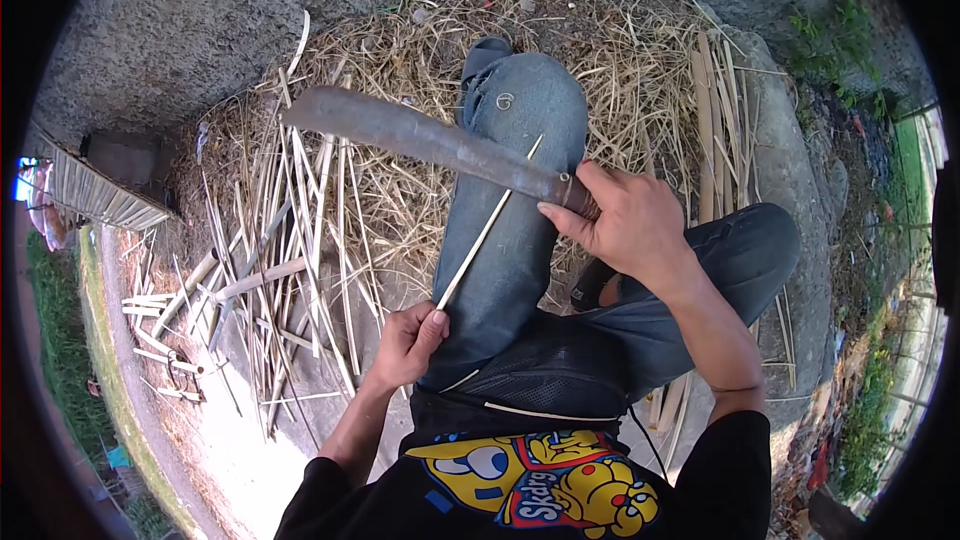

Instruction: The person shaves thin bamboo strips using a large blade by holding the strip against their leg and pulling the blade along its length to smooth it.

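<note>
My right hand (637, 220) is wrapped round the handle of a machete (430, 140), whose broad dark blade points to the far left across my raised knee. In my left hand (410, 340), a thin pale bamboo stick (472, 258) is pinched between thumb and fingers. The stick slants up and to the right over my jeans (500, 250). It passes behind the blade near the handle, and its pointed tip shows beyond the blade's far edge. Whether blade and stick touch, I cannot tell.
Bamboo strips and cut pieces (255, 280) lie heaped at the left. Shavings (400, 50) cover the ground ahead, up to a rough concrete wall (240, 10). More flat strips (715, 130) lie at the right, beside a stone edge (785, 170). A thin sliver rests on my lap.
</note>
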The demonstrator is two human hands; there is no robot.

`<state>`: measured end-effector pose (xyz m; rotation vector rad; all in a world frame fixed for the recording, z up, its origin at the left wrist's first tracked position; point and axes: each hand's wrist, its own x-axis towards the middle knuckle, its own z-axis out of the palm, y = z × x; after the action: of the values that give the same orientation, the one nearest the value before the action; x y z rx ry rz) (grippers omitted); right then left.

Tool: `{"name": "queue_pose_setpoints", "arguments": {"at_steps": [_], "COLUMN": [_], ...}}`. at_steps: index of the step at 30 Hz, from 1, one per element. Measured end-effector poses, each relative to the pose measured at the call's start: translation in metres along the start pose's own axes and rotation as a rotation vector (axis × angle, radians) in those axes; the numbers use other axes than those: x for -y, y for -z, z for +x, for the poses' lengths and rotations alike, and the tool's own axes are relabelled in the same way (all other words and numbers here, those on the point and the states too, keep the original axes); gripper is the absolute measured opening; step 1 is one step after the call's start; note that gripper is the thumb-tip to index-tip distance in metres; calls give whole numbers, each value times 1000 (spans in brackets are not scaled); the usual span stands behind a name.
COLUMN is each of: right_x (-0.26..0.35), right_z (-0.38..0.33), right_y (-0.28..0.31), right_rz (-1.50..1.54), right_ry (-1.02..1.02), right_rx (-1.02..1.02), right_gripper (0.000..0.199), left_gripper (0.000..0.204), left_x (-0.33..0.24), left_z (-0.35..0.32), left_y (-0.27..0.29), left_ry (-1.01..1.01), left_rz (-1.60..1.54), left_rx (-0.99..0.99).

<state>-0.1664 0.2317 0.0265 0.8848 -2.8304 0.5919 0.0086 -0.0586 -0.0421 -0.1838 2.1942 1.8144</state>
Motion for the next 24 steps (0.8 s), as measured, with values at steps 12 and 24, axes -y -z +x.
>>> {"name": "queue_pose_setpoints", "arguments": {"at_steps": [12,24], "right_x": [4,12], "right_z": [-1,-3], "right_y": [8,-14], "right_rz": [294,94], "right_ry": [-31,-11], "right_rx": [-50,-3], "right_gripper": [52,54], "left_gripper": [46,45], "left_x": [1,-7], "left_z": [-8,3], "left_y": [8,7], "left_ry": [69,74], "left_rz": [-197,-117], "left_rx": [101,103]}}
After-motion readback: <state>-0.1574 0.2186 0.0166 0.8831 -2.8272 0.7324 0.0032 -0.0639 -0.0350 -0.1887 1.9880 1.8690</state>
